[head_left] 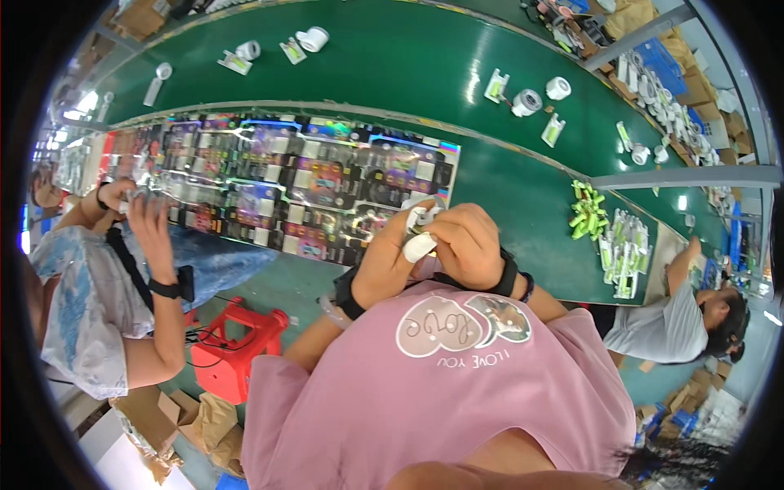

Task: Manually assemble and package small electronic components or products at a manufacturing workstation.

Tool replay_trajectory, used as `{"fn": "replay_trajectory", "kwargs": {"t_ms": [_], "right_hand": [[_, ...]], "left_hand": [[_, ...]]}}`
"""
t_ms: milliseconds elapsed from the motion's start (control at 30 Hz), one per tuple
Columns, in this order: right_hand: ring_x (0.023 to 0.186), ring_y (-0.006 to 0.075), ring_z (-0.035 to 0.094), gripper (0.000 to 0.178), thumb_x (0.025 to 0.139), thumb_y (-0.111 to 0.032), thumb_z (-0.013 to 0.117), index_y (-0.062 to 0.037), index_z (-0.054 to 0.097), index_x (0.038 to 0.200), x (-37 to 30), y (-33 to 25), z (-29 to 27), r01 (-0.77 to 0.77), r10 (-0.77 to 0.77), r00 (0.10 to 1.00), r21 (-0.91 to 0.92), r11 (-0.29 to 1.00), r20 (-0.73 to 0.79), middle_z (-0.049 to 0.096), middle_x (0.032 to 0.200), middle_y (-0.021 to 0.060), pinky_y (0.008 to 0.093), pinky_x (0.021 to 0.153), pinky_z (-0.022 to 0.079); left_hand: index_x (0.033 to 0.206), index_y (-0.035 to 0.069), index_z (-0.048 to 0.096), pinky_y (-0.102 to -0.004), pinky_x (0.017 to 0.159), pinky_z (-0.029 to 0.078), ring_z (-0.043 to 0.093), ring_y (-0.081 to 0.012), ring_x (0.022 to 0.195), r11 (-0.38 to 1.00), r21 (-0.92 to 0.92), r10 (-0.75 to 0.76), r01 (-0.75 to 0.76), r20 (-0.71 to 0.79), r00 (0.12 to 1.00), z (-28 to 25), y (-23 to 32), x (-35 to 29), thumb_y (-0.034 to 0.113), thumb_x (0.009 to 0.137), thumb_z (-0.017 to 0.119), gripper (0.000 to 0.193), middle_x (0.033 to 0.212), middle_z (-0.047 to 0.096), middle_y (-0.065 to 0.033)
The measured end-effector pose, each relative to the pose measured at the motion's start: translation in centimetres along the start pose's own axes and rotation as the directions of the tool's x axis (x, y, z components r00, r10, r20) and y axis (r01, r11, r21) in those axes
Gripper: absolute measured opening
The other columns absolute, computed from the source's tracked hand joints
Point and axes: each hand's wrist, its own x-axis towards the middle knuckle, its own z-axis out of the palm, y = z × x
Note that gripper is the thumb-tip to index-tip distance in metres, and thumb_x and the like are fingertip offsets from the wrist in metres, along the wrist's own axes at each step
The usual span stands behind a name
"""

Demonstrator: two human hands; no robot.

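Grip of our left hand [385, 263] and grip of our right hand [472, 247] both clamp on a small white part [423, 216] at the middle of the frame, just in front of our pink shirt [433, 392]. Our fingers hide most of it; we cannot tell whether the white patch below belongs to it or covers a thumb. To work it well, we should brace it with the left, apply light pressure with the right fingertips, and tilt it so the join shows.

Outward, glossy printed packs [327, 184] spread left of centre, their right edge close to our left fingers, so swinging that way risks brushing them. Better room lies right of centre, on the green counter [508, 192], before the lime-green parts [588, 211] and white-and-green pieces [625, 255]. Farther right, a metal bar [686, 177] limits reach; at lower left, a red stool [222, 371] stands near our left elbow.
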Motion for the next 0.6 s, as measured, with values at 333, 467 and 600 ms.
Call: {"fn": "replay_trajectory", "kwargs": {"t_ms": [333,467,600], "right_hand": [[0.066,0.0256,0.056,0.024,0.067,0.003,0.069,-0.0040,0.060,0.088,-1.5,0.2,0.3,-0.029,0.033,0.999,0.169,0.985,-0.023,0.054,0.079,0.0090,0.0345,0.057,0.046],[0.066,0.0254,0.056,0.023,0.069,0.004,0.068,-0.0041,0.060,0.088,-1.8,-0.3,0.4,-0.053,0.057,0.998,0.160,0.986,-0.018,0.054,0.078,0.0088,0.0341,0.057,0.046],[0.064,0.0260,0.057,0.020,0.071,0.003,0.068,-0.0041,0.060,0.088,-2.1,-0.8,0.8,-0.095,0.103,0.994,0.150,0.984,-0.047,0.054,0.077,0.0091,0.0343,0.056,0.047]], "left_hand": [[0.134,0.005,0.042,-0.0195,0.048,0.040,0.047,-0.0041,0.056,0.992,-0.098,-0.075,0.081,0.064,0.995,0.3,-0.4,-1.0,0.028,0.096,0.049,0.045,0.086,0.055,-0.0012],[0.133,0.004,0.044,-0.0196,0.047,0.040,0.047,-0.0042,0.056,0.987,-0.117,-0.105,0.111,0.052,0.993,0.4,-0.3,-1.2,0.026,0.096,0.049,0.043,0.086,0.054,-0.0008],[0.125,0.004,0.052,-0.0204,0.047,0.040,0.050,-0.0049,0.056,0.998,-0.012,-0.060,0.060,-0.018,0.998,0.5,-1.1,-1.4,0.024,0.095,0.050,0.037,0.081,0.057,-0.0016]]}}
